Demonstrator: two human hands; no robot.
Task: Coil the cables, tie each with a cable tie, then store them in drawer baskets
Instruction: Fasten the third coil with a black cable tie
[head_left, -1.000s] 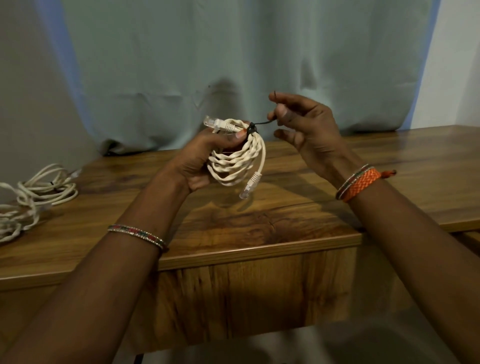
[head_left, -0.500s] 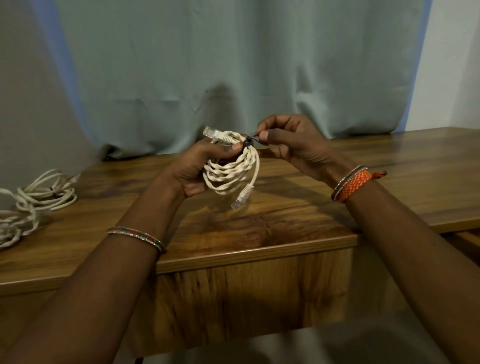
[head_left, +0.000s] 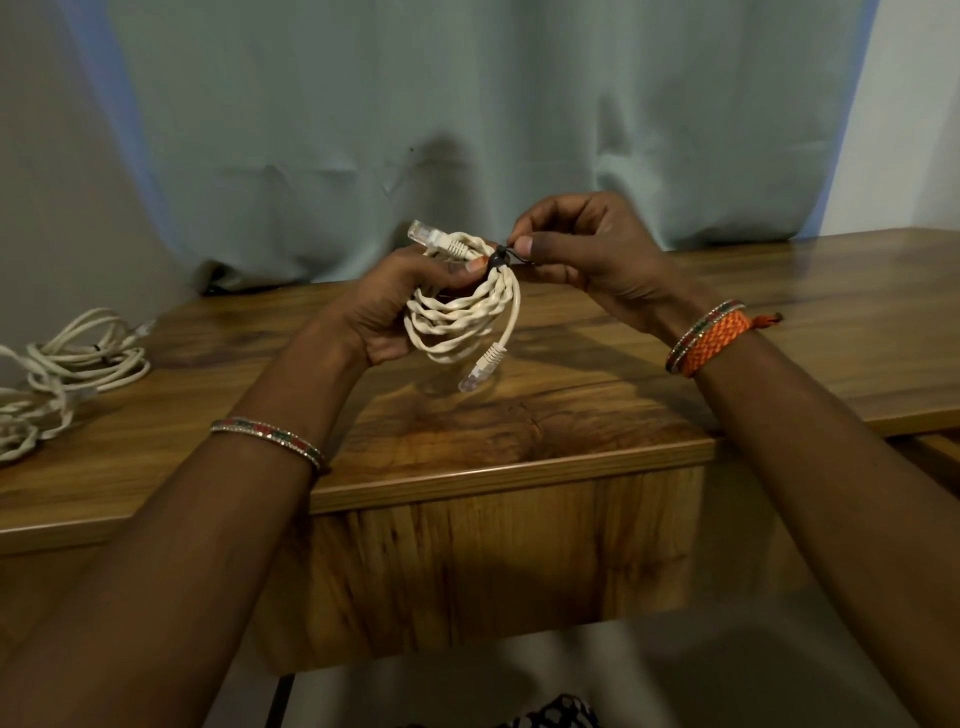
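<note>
A coiled cream network cable (head_left: 462, 322) hangs above the wooden table, one clear plug sticking out at its top left and the other dangling below. My left hand (head_left: 384, 306) grips the coil, thumb pressed near the top. A thin black cable tie (head_left: 498, 258) wraps the top of the coil. My right hand (head_left: 582, 249) pinches the tie's tail between thumb and forefinger, right beside the tie's head.
Loose cream cables (head_left: 62, 369) lie in a heap at the table's left end. The wooden table (head_left: 519, 426) runs across the view with its front edge near me. A pale green curtain (head_left: 467, 104) hangs behind. A dark patterned item (head_left: 550, 714) shows at the bottom edge.
My right hand came down from a raised position, with the tie's tail stretched out, to close in against the tie's head. The coil in my left hand barely shifted.
</note>
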